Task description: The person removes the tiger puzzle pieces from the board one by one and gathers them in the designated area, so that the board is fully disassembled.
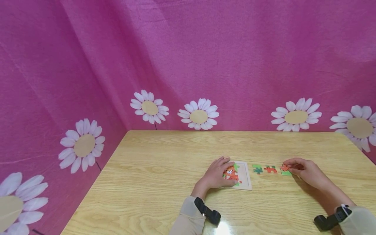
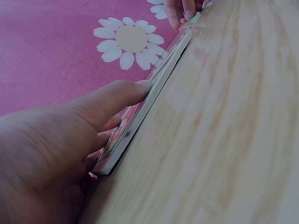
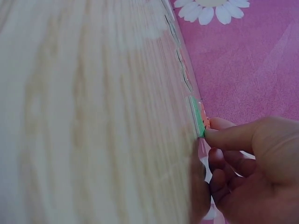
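A square wooden puzzle board lies on the table, with an orange cartoon animal and green pieces in its left part. My left hand rests over the board's left side, its fingers spread and the thumb along the near edge; it covers part of the picture. To the right, my right hand pinches an orange and green puzzle piece between thumb and fingers, at table level. Between the board and this hand lie two loose pieces, a green one and an orange one with green.
The wood-grain table meets a pink cloth printed with white daisies at its back and left. Each wrist wears a black camera mount, one on the left sleeve and one on the right sleeve.
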### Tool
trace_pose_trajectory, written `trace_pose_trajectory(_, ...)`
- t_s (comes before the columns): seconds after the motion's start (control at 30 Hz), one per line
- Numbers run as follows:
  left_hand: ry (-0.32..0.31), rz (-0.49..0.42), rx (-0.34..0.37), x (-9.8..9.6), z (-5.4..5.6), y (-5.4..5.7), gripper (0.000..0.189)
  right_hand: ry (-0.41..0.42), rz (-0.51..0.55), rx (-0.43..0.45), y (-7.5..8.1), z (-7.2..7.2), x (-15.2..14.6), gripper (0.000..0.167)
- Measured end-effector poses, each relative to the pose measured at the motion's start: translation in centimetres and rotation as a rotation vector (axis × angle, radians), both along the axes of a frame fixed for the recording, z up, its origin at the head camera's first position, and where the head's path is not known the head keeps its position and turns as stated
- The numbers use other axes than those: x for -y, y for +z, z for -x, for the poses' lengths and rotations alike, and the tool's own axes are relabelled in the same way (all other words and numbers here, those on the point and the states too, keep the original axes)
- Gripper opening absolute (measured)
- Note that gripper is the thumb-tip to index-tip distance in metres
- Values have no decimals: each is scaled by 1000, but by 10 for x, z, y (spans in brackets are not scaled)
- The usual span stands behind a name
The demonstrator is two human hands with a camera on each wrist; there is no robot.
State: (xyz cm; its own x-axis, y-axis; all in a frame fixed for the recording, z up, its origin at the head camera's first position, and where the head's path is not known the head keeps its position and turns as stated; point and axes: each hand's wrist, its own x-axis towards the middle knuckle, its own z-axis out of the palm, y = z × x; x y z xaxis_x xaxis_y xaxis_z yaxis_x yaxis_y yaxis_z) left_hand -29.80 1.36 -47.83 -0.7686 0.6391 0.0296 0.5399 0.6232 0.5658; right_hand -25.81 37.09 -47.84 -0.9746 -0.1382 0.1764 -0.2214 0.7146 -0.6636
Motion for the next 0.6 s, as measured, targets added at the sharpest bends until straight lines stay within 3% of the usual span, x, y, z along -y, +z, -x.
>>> trace_pose_trajectory(0.2,0,4,-6,1,-1,0,71,-14,-5,56,1,1,0,21)
trace_pose_trajectory(0.6,-8,18,1,1,0,2,72,-16,-5,28,-1,1,0,19)
